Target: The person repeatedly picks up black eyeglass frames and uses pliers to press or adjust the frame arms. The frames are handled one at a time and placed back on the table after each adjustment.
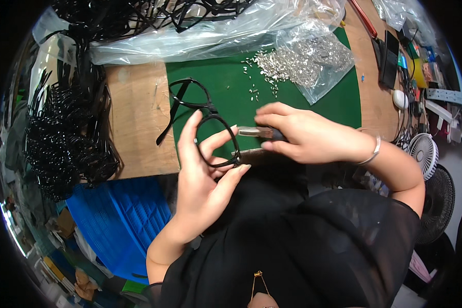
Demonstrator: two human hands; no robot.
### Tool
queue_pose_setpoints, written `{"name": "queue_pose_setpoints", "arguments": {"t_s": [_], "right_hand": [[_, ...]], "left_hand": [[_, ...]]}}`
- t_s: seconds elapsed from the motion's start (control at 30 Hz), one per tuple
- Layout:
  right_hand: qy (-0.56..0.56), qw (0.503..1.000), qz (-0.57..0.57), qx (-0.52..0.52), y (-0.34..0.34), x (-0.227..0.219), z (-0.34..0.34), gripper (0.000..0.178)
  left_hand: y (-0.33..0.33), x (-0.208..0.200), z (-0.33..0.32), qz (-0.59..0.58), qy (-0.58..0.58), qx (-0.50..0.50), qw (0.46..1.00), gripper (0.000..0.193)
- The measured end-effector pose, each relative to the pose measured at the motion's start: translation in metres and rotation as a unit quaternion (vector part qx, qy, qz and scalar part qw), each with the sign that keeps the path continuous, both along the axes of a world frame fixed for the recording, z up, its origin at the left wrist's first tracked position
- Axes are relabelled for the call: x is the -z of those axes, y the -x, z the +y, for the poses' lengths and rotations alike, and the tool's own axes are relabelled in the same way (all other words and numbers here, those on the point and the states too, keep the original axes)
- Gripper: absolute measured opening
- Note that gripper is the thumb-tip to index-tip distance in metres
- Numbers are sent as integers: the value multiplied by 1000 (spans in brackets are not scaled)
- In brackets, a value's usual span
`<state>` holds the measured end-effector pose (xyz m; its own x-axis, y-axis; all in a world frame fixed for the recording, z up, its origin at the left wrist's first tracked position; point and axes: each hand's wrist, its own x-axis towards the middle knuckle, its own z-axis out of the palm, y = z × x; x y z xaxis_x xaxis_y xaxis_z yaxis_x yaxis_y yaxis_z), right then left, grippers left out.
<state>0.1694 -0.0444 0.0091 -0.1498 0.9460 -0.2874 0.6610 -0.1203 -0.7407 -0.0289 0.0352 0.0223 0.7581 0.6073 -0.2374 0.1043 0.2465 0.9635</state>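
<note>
My left hand [197,179] grips a black eyeglass frame [211,109] by one rim, with fingers around and through the lens opening. The frame is tilted, and one temple arm stretches down to the left; the other is hard to make out. In my right hand [308,134] are pliers [255,132] with metal jaws, slightly blurred, their tip close to the rim near my left index finger. I cannot tell whether the tip touches the frame. Beyond my hands, small silver metal pieces [272,66] spill from a clear plastic bag [318,94] onto a green mat [218,72].
Bundles of black eyeglass frames [69,123] crowd the left side of the wooden table [136,113], with more at the back beside plastic sheeting [154,46]. A blue basket [118,220] stands lower left. To the right are a dark phone [389,61], cables and fans [436,205].
</note>
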Motion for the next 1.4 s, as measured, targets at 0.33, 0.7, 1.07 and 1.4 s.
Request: {"name": "queue_pose_setpoints", "arguments": {"t_s": [0.33,0.7,1.07,1.4], "right_hand": [[-137,967,-191,103,0,25,-8,42],[-107,964,-130,207,-10,56,27,16],[-162,957,-174,166,5,46,34,15],[-124,862,342,353,64,-2,-8,12]], "left_hand": [[28,30,-9,-108,-41,13,993,78],[17,5,-8,-116,240,-88,960,68],[21,16,-29,-44,161,-41,985,25],[-8,17,-54,-90,48,-66,993,46]]}}
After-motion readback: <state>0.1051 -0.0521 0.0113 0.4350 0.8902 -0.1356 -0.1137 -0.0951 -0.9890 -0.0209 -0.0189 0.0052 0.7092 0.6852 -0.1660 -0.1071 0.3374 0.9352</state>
